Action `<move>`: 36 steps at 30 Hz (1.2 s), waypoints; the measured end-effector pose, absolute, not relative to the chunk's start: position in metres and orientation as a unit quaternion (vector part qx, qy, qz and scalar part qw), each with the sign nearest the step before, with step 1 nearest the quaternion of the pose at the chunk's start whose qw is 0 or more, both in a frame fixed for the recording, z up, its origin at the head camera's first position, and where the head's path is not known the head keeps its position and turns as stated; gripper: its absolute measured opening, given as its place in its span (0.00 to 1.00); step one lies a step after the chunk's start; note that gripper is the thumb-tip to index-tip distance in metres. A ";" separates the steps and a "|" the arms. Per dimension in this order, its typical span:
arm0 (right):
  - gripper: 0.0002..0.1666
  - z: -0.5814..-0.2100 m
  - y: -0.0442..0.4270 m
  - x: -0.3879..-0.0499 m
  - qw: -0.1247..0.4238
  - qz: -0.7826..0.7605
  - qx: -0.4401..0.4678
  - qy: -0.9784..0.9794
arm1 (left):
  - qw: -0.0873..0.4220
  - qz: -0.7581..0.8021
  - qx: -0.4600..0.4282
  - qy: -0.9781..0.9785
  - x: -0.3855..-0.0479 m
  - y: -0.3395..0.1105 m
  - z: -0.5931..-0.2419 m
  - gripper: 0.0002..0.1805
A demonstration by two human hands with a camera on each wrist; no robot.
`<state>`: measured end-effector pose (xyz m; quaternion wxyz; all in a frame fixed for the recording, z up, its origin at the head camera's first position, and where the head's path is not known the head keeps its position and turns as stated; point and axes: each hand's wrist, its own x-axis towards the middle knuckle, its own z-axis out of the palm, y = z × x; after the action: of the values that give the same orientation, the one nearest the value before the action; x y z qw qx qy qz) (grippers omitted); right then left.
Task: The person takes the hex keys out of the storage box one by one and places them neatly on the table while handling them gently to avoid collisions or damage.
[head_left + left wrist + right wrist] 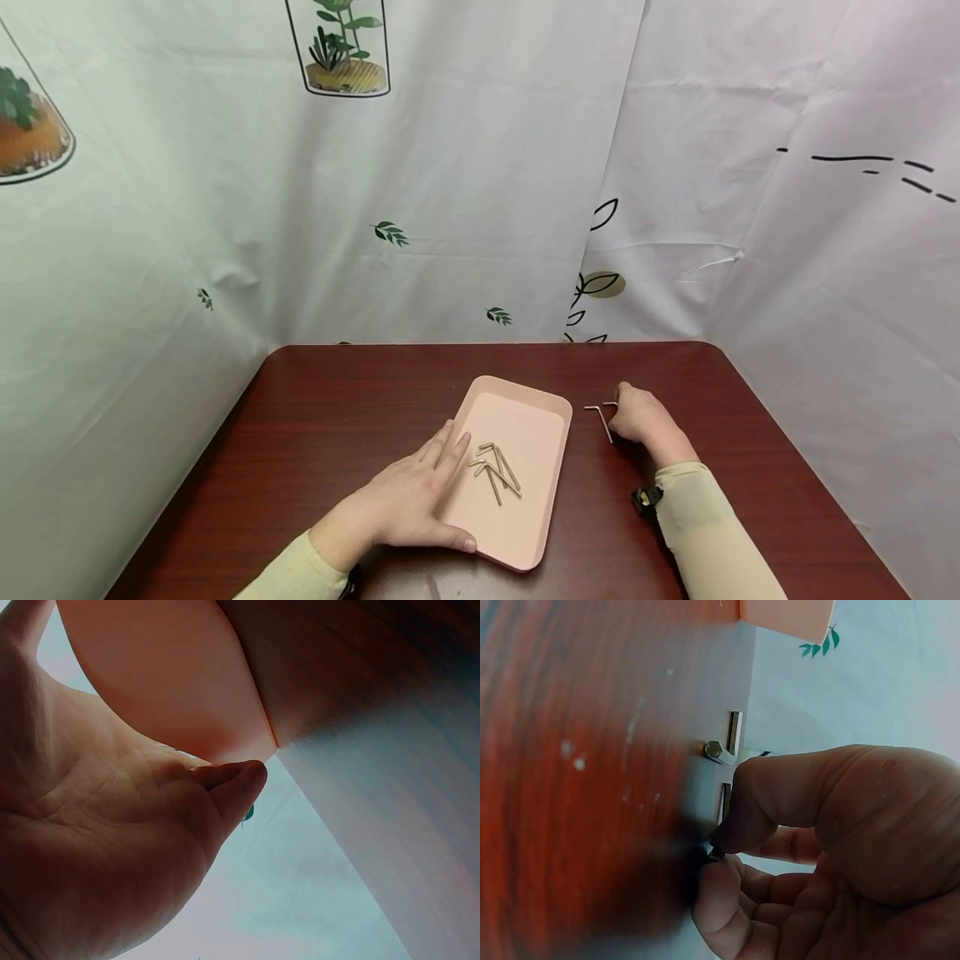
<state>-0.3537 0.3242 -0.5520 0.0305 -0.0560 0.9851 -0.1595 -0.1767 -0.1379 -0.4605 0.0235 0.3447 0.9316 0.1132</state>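
Observation:
A pink tray (525, 525) lies tilted on the dark red table, with several brass-toned hex keys (495, 471) in it. My left hand (412, 500) rests along the tray's left edge, fingers straight and thumb at the near corner; in the left wrist view the palm (112, 825) is beside the tray wall (172, 675). Right of the tray, my right hand (648, 423) pinches one hex key between thumb and fingers (720, 900); most of that key is hidden. Another hex key (603, 423), also in the right wrist view (718, 752), lies on the table just left of this hand.
The table (337, 408) has rounded far corners. White cloth (465, 167) with printed plants hangs behind it and at both sides. A dark strap with a small device (647, 500) is on the right wrist.

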 end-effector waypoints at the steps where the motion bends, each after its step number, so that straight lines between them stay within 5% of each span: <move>1: 0.18 -0.550 0.323 -0.352 0.033 -0.159 -0.053 0.985 | 0.024 0.112 0.344 0.932 -0.177 -0.138 -0.461 0.77; 12: 0.19 -0.486 0.288 -0.307 0.050 -0.162 -0.035 0.985 | 0.026 0.110 0.338 0.934 -0.178 -0.138 -0.462 0.78; 25: 0.21 -0.476 0.282 -0.302 0.067 -0.162 -0.025 0.984 | 0.026 0.113 0.338 0.934 -0.177 -0.138 -0.462 0.78; 36: 0.21 -0.515 0.303 -0.326 0.040 -0.153 -0.039 0.987 | 0.026 0.110 0.336 0.935 -0.177 -0.138 -0.463 0.78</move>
<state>-0.3258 0.3031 -0.5150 0.0400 -0.0395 0.9867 -0.1528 -0.1772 -0.1376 -0.4625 0.0257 0.3364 0.9349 0.1100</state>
